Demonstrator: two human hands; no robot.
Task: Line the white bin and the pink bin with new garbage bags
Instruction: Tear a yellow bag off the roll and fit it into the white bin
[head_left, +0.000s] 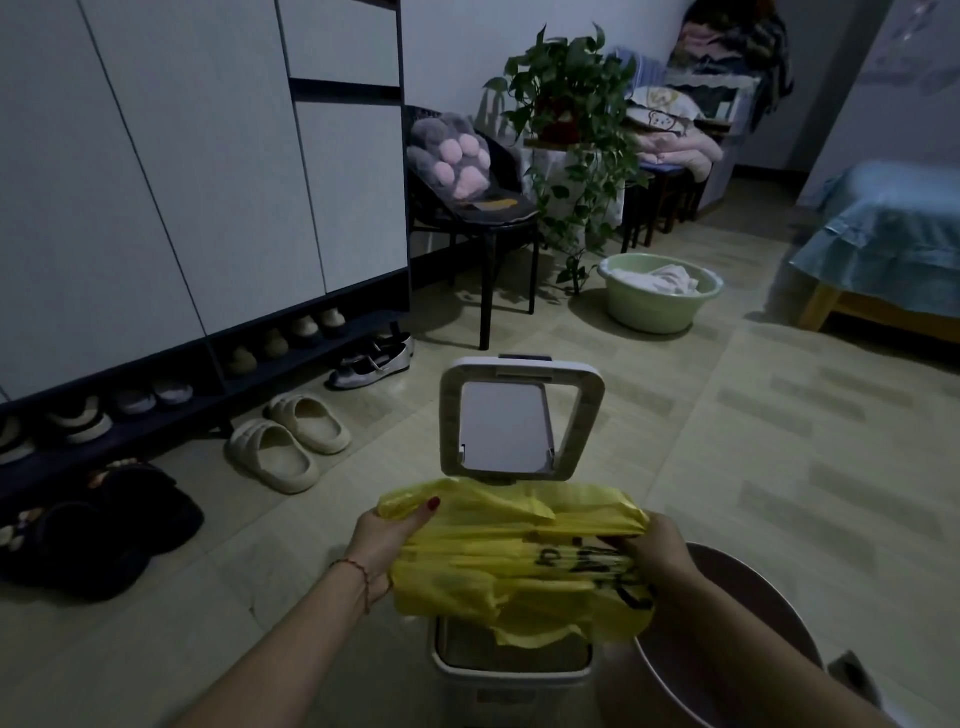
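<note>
Hands grasp a yellow bag (498, 566) above the white bin (511, 670): left hand (387, 535) at nine o'clock, right hand (662, 551) at three; lid (519, 415) up.

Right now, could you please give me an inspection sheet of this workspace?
Surface: tiled floor, bare around the bins.
Job's things: white bin with lid raised; yellow bag bunched over its opening, not yet fitted; pink bin at its right, no liner seen.
Clutter: cream slippers, green basin holding cloth.
Grippers: left hand and right hand both grip the bag.
Cables: nothing seen.
Surroundings: shoe cabinet, chair, potted plant, bed.
</note>
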